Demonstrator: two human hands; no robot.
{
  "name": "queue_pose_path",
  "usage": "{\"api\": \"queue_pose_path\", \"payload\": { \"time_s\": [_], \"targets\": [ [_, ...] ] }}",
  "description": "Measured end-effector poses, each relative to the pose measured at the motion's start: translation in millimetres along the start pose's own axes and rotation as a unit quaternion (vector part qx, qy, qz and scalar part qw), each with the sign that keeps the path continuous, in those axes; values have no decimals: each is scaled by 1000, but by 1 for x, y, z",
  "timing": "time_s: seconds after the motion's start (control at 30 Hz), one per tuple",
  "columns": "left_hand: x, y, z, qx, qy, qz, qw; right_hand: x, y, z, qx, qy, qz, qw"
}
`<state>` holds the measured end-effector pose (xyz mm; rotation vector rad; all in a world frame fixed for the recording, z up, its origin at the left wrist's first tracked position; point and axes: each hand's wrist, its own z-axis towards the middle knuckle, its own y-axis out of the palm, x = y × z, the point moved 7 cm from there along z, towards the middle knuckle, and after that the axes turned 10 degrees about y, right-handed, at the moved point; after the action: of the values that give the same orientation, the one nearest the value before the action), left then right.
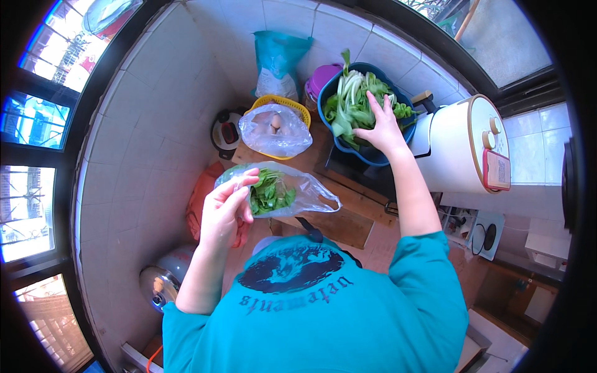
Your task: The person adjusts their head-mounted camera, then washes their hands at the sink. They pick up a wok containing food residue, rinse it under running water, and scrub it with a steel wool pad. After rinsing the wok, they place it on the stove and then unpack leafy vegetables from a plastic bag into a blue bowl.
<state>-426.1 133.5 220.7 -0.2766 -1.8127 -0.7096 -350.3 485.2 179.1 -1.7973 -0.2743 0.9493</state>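
Observation:
My left hand [228, 200] pinches the rim of a clear plastic bag [312, 189], which hangs open with leafy greens [270, 191] inside. My right hand [382, 123] is spread, fingertips resting on long-stemmed leafy greens [350, 93] heaped in a dark blue plastic basin [326, 88]. Whether its fingers grip any leaves cannot be told. Between the hands and the wall, a yellow plastic basket [303, 109] bears another clear plastic bag [280, 137] with eggs [275, 122] in it.
A white cooking appliance [452, 144] with a red-edged phone [496, 170] on it stands right of the basin. A teal pouch [280, 56] and a purple-lidded jar [323, 77] stand by the tiled wall. A red bag [200, 205] lies left of my left hand.

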Motion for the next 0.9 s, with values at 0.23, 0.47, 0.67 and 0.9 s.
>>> {"api": "queue_pose_path", "payload": {
  "time_s": [0.23,0.47,0.67,0.9],
  "targets": [
    [-1,7,-5,-2,-16,-11,1000,-29,-54,-65,262,-122,38,956],
    [7,26,-10,-21,-17,-36,999,-75,121,-137,-276,-86,236,928],
    [9,39,-25,-54,-19,-18,998,-91,215,-146,-477,303,491,663],
    [-9,82,-40,-265,-1,187,946,-130,260,-150,-569,232,744,262]
  ]
}}
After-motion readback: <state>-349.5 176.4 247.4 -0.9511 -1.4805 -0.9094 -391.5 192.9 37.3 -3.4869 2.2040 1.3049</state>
